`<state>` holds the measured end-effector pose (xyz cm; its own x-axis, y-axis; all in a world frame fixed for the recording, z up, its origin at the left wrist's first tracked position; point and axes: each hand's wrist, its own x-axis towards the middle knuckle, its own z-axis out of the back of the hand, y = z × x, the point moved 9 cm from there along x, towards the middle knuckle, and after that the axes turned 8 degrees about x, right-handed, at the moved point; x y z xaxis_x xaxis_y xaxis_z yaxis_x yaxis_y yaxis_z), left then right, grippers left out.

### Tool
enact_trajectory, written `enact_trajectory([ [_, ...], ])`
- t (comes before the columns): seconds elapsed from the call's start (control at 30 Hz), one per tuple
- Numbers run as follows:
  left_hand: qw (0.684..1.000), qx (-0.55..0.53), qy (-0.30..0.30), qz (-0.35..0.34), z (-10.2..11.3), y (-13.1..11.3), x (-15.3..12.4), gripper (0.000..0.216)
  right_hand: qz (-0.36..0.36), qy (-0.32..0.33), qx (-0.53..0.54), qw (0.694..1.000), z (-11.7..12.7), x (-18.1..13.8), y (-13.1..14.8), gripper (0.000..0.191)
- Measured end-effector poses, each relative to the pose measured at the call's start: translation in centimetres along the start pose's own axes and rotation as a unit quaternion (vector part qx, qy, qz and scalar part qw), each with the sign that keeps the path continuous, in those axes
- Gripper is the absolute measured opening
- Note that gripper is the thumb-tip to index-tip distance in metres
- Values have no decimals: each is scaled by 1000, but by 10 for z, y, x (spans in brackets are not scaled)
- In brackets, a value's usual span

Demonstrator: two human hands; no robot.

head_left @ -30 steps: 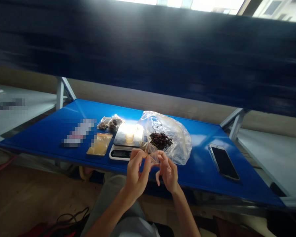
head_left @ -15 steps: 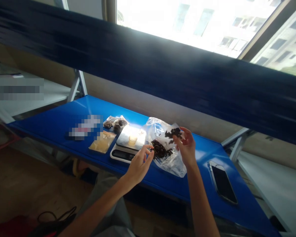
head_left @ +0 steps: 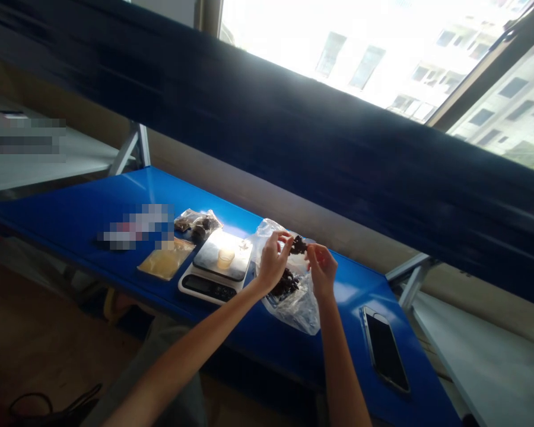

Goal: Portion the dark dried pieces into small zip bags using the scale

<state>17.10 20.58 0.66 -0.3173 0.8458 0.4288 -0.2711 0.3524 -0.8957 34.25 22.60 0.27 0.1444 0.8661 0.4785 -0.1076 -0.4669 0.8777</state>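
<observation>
Over the clear plastic bag [head_left: 305,317], both my hands pinch opposite edges of a small white paper sheet bearing dark dried pieces [head_left: 299,244]. My left hand [head_left: 273,264] has its fingers closed at the left edge. On the right edge, my right hand [head_left: 323,268] grips with thumb and fingers. Most of the paper is hard to make out against the bag. Below my hands, a dark dried heap [head_left: 285,284] lies in the open bag. A kitchen scale [head_left: 204,287] stands left of it, with a small pale cup [head_left: 225,257] on its plate.
A zip bag of yellowish powder [head_left: 167,259] and a clear bag of dark lumps [head_left: 199,224] lie left of the scale. A phone [head_left: 386,350] rests at the right of the blue table [head_left: 93,207]. A dark blue beam [head_left: 267,124] crosses above.
My left hand has risen from beside the heap to the paper's left edge. My right hand still holds the paper, now brought between both hands. The view has shifted slightly.
</observation>
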Motion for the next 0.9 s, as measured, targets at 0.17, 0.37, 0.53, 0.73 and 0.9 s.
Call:
enact_trajectory([
  [0.17, 999, -13, -6, -41, 10, -6, -10, 12, -7, -25, -4, 1000, 3, -5, 1, 33],
  [0.37, 998, -39, -9, -53, 18, -10, -9, 13, 7, -59, -16, 998, 6, -11, 12, 33],
  [0.53, 999, -8, 20, -40, 9, -7, -9, 9, -9, -32, -37, 999, -1, -12, 9, 31],
  [0.73, 1000, 8, -11, -22, 14, 0, -7, 10, -10, -58, -34, 998, 2, -15, 7, 33],
  [0.9, 1000, -20, -20, 1, 17, 4, -7, 10, -34, -70, 24, 997, 1, -17, 5, 33],
])
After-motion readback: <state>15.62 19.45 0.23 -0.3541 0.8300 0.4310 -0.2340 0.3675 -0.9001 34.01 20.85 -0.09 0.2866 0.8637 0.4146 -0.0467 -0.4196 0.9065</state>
